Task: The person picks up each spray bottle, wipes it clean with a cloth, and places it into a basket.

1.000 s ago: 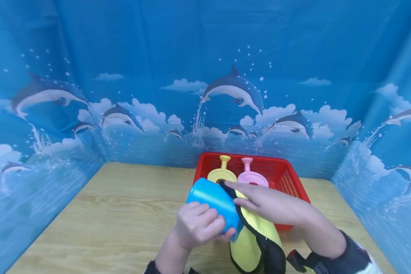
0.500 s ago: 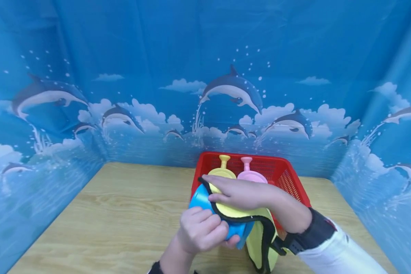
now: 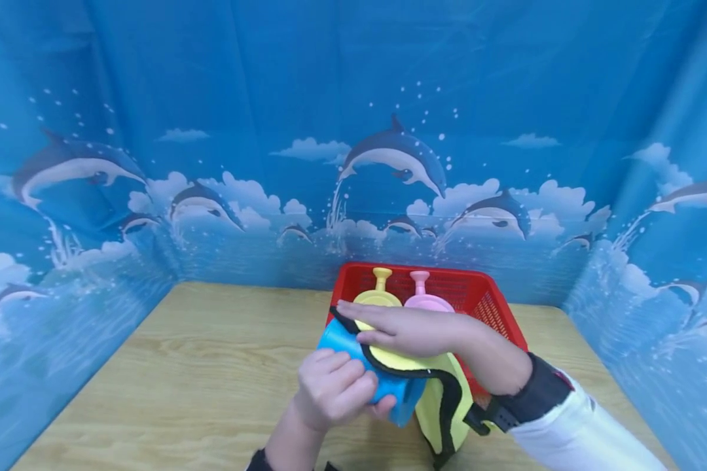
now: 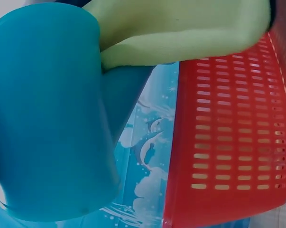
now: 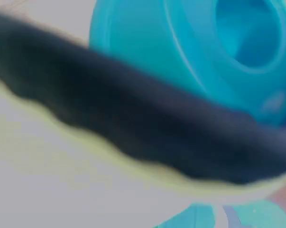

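A blue toy watering can (image 3: 336,340) is held tilted above the table, in front of the red basket. My left hand (image 3: 332,389) grips it with curled fingers. Its smooth round body (image 4: 52,114) fills the left side of the left wrist view. My right hand (image 3: 412,332) lies with straight fingers on a yellow cloth with black edging (image 3: 400,363), pressing it over the can's upper side. The rest of the cloth hangs down below the right wrist. In the right wrist view, the can's round opening (image 5: 249,33) shows beyond the blurred black edging (image 5: 133,104).
Behind the hands stands a red perforated basket (image 3: 495,311). Inside it are a yellow watering can (image 3: 380,297) and a pink watering can (image 3: 429,302), their spouts pointing up. The wooden table (image 3: 212,366) ends at a blue dolphin-print curtain (image 3: 271,98).
My right hand has slid left with the cloth, which now covers more of the can. The left hand keeps its grip on the can, with little movement.
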Tool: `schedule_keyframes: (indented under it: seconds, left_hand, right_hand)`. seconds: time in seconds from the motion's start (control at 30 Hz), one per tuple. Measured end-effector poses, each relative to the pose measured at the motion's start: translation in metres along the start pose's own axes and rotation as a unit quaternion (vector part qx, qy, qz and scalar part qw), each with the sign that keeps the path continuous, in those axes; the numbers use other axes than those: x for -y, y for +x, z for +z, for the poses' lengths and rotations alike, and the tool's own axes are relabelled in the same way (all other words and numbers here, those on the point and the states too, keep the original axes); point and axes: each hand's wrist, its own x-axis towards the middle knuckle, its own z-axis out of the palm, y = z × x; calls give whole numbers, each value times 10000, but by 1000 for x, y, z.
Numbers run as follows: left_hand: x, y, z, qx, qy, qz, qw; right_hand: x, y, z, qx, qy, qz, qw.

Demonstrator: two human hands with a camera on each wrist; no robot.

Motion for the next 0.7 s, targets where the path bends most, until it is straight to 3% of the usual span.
schedule_keyframes:
  seconds: [0.2, 0.43, 0.53, 0.7]
  left_hand:
    - [5, 0, -4, -100, 117, 66, 9999]
    - [9, 9, -7, -191, 159, 223, 9994]
    - [11, 13, -6, -352, 165, 381, 9985]
    - [11, 17, -7, -501, 168, 433, 9977]
  right_hand:
    - [-8, -26, -2, 28, 213, -522, 9984]
    - [-15, -60, 2, -323, 575, -429, 9969]
    - [-15, -59, 4, -351, 842, -438, 9949]
    - [-14, -37, 6, -242, 1301, -534, 9898]
